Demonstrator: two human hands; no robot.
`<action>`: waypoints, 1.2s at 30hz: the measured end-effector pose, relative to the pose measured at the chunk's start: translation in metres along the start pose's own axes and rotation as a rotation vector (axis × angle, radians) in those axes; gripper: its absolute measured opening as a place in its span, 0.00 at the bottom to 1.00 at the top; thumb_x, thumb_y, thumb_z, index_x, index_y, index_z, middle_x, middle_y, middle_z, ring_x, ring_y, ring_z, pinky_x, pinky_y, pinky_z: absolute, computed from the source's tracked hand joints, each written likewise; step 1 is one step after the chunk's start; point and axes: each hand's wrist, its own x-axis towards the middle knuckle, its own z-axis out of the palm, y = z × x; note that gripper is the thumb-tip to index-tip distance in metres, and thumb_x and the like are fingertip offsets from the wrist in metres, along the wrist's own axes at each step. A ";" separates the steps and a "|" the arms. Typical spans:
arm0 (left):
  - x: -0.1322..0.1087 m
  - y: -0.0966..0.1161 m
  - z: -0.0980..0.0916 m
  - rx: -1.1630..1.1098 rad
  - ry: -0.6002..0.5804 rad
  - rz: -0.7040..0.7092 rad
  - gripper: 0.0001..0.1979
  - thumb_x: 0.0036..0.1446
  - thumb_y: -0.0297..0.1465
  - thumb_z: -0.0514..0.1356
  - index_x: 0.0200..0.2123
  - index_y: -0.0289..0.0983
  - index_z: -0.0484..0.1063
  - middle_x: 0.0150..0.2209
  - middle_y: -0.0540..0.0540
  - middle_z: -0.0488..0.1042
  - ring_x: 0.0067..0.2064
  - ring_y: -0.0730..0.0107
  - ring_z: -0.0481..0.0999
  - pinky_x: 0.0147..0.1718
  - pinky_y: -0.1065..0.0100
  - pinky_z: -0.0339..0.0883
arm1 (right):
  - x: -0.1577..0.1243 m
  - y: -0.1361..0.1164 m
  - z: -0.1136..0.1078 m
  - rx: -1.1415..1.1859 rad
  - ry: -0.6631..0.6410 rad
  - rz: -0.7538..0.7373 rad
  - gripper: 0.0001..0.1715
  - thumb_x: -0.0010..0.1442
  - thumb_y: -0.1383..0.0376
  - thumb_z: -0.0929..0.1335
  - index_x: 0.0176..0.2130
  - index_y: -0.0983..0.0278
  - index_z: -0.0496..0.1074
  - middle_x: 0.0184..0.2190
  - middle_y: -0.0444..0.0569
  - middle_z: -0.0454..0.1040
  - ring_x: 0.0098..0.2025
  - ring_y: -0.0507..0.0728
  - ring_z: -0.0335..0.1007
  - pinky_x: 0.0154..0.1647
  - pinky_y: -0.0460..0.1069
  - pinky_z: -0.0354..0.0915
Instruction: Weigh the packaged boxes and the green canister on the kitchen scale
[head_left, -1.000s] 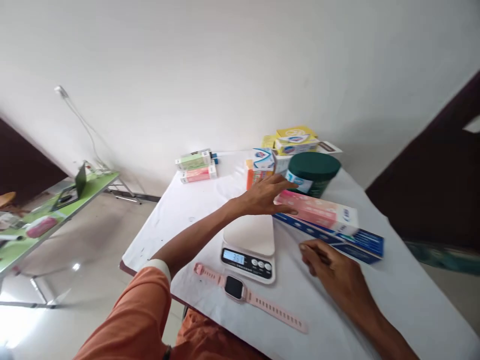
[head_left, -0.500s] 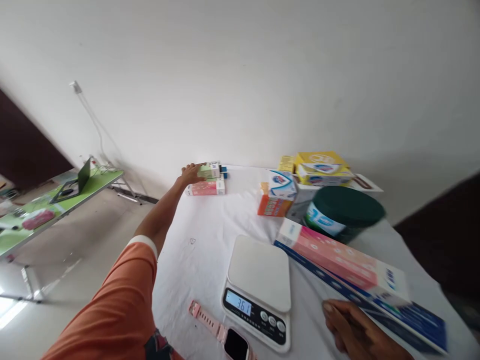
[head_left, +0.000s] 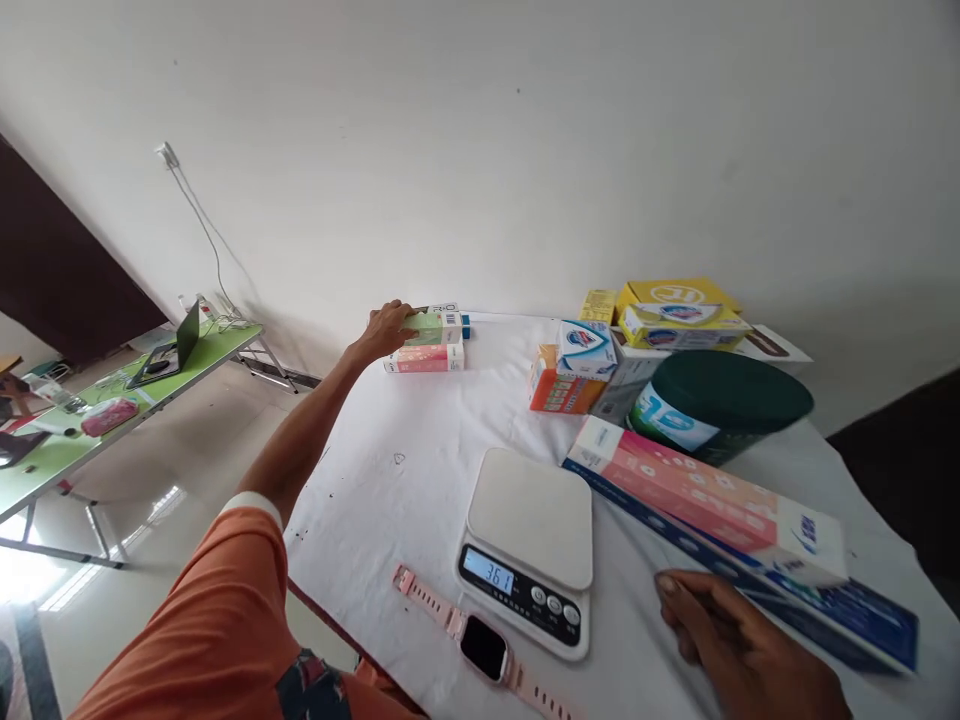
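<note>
1. the green-and-white carton [head_left: 432, 329] lies at the far left of the white-covered table [head_left: 375, 490], near the wall.
2. the left hand [head_left: 389, 329] rests over its left end, fingers bent down around it; how firmly they grip, i cannot tell.
3. a pink-and-white carton [head_left: 427, 359] sits just on the near side of it, fronting it; a dark-and-white box [head_left: 444, 307] shows behind, partly hidden.
4. the right hand [head_left: 742, 635] is at the near right, fingers loosely curled in and thumb against the forefinger, with nothing visible in its grasp.
5. just beyond that hand lies a long blue box [head_left: 862, 622], with a long pink carton [head_left: 694, 490] on top.
6. between the hands stands a digital kitchen scale [head_left: 534, 515], its display reading 361; a pink-strapped smartwatch [head_left: 484, 647] lies in front.
7. behind the long cartons stand a dark green-lidded tub [head_left: 731, 390], a white-and-blue soap box [head_left: 587, 348] on an orange box [head_left: 566, 394], and yellow boxes [head_left: 679, 293].
</note>
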 end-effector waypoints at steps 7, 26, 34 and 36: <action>-0.111 0.073 -0.008 -0.263 0.029 0.436 0.14 0.65 0.34 0.60 0.52 0.39 0.71 0.49 0.43 0.73 0.49 0.58 0.74 0.50 0.60 0.67 | -0.012 -0.025 0.001 0.191 0.062 -0.083 0.19 0.64 0.49 0.64 0.31 0.59 0.70 0.23 0.44 0.73 0.23 0.53 0.68 0.30 0.49 0.64; -0.162 0.141 0.022 -0.468 0.024 0.554 0.20 0.68 0.42 0.61 0.58 0.42 0.69 0.55 0.41 0.75 0.57 0.55 0.75 0.55 0.53 0.70 | -0.013 -0.026 -0.001 0.377 0.033 -0.098 0.21 0.66 0.48 0.64 0.31 0.61 0.68 0.24 0.42 0.68 0.24 0.51 0.62 0.27 0.47 0.59; -0.166 0.141 0.009 -0.650 0.467 0.396 0.13 0.68 0.39 0.60 0.51 0.42 0.74 0.48 0.45 0.79 0.51 0.62 0.78 0.54 0.58 0.72 | -0.012 -0.022 0.003 0.395 0.061 -0.112 0.19 0.65 0.50 0.65 0.32 0.61 0.69 0.23 0.42 0.69 0.23 0.51 0.62 0.27 0.48 0.60; -0.169 0.140 0.008 -0.626 0.455 0.419 0.12 0.68 0.39 0.61 0.52 0.43 0.74 0.48 0.46 0.79 0.51 0.62 0.78 0.53 0.58 0.72 | -0.012 -0.023 0.004 0.399 0.064 -0.107 0.19 0.64 0.50 0.65 0.32 0.61 0.69 0.23 0.42 0.69 0.23 0.51 0.61 0.26 0.48 0.60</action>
